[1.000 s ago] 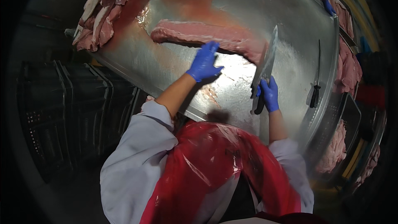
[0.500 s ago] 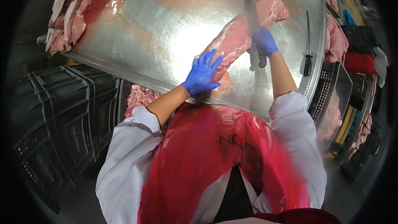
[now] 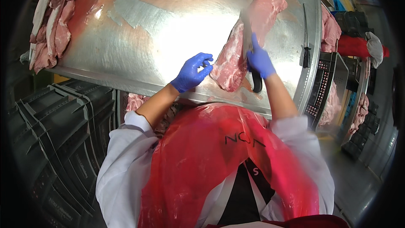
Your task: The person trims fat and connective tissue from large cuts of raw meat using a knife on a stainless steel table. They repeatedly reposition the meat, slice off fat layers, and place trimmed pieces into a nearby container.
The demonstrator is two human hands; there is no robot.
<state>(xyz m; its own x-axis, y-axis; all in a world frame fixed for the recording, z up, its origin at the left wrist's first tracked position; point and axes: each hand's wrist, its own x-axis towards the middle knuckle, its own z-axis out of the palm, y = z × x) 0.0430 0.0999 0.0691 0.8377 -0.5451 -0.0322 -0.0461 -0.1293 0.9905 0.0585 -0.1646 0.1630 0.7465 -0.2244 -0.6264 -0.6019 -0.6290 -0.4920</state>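
A long pink piece of boneless pork loin (image 3: pixel 265 10) lies slantwise on the steel table, its paler, fattier end towards me. My right hand (image 3: pixel 260 60), in a blue glove, is closed round the black handle of a knife (image 3: pixel 247 29). The index finger stretches forward along the blade, which is blurred and lies over or against the meat; its exact contact cannot be made out. My left hand (image 3: pixel 193 72), also gloved in blue, is just left of the loin's near end. Its fingers are loosely bent, with a gap to the thumb, whose tip is close to the meat's edge.
The steel table (image 3: pixel 139 46) has a raised rim and wet reddish smears. Several long meat strips (image 3: pixel 52 29) lie at its far left. A sharpening steel (image 3: pixel 306 38) rests near the right edge. Dark crates (image 3: pixel 55 122) stand lower left; perforated crates (image 3: pixel 322 84) with meat stand right.
My left hand has come off the loin and moved to its left. The loin has turned, showing a fattier face near me. The knife remains in my right hand, and the whole view has shifted slightly.
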